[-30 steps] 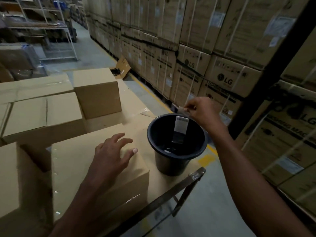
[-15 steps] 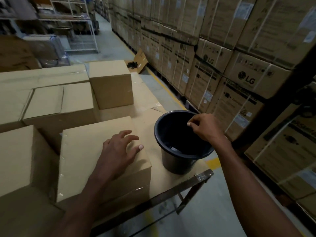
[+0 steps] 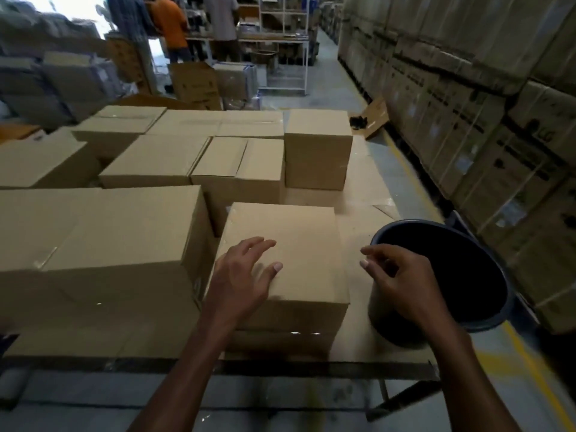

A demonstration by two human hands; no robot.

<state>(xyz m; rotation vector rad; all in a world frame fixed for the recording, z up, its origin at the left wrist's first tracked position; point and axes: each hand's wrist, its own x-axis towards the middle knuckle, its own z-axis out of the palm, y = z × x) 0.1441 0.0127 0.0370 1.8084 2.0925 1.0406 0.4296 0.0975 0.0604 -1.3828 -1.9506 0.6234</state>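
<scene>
Counted on the tabletop (image 3: 352,338): eight plain cardboard boxes (image 3: 280,244), as far as their edges can be told apart, and one black bucket (image 3: 461,275). Above them two hands, one left hand (image 3: 243,275) and one right hand (image 3: 402,285). Farther off, three people (image 3: 174,26) at the shelves, one opened carton (image 3: 194,84) on the floor, and printed cartons (image 3: 467,120) stacked along the right, too many and too blurred to number.
</scene>
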